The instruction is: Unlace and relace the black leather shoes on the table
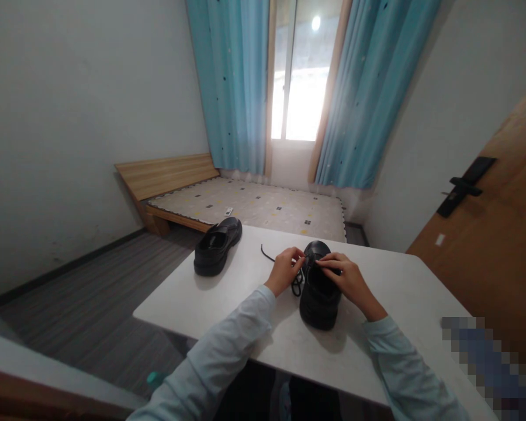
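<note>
A black shoe stands on the white table in front of me, its toe pointing away. Both my hands are at its lacing. My left hand pinches at the black shoelace on the shoe's left side; part of that lace hangs in loops there, and a loose end lies on the table farther left. With thumb and fingers together, my right hand works at the lacing from the right, covering part of the opening. The lace between the fingertips is too small to make out clearly. A second black shoe sits apart at the left.
The white table has its near edge close to my body. Beyond it is a low wooden bed with a patterned mattress and a small white object. A wooden door is at the right.
</note>
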`<state>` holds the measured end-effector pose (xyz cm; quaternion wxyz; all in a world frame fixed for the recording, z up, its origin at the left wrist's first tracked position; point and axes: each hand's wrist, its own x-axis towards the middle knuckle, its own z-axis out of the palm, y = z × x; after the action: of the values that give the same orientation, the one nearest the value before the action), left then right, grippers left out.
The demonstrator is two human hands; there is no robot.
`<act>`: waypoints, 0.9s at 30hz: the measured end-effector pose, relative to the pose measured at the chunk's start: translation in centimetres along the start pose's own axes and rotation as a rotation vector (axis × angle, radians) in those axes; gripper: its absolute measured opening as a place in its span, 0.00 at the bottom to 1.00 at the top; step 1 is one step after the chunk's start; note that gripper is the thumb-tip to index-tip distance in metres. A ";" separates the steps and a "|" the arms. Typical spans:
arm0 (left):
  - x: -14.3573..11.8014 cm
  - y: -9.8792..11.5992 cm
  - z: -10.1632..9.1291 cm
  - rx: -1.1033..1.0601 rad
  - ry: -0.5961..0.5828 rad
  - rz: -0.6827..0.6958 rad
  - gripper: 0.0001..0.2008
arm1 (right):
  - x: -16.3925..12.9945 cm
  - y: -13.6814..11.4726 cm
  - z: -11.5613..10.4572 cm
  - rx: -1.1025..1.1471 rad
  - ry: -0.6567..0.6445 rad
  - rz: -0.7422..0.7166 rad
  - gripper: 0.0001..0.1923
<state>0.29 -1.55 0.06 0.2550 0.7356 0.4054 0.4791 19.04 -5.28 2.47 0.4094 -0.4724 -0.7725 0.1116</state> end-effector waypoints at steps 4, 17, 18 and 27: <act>0.1 -0.3 0.0 0.049 0.018 0.019 0.04 | 0.0 -0.6 -0.5 -0.012 -0.061 -0.034 0.10; -0.3 -0.1 -0.1 0.159 -0.024 0.106 0.05 | 0.4 -2.8 -0.2 0.020 0.009 0.234 0.16; -0.4 0.0 -0.1 0.189 -0.029 0.129 0.06 | 0.4 -2.7 0.1 -0.038 0.037 0.231 0.16; -0.5 0.0 -0.4 0.353 -0.039 0.193 0.10 | 0.4 -1.2 1.2 -0.070 0.020 0.100 0.16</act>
<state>-0.20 -1.95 0.02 0.0829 0.8135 0.4054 0.4086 17.31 -5.31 2.52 0.3945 -0.5254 -0.7472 0.0999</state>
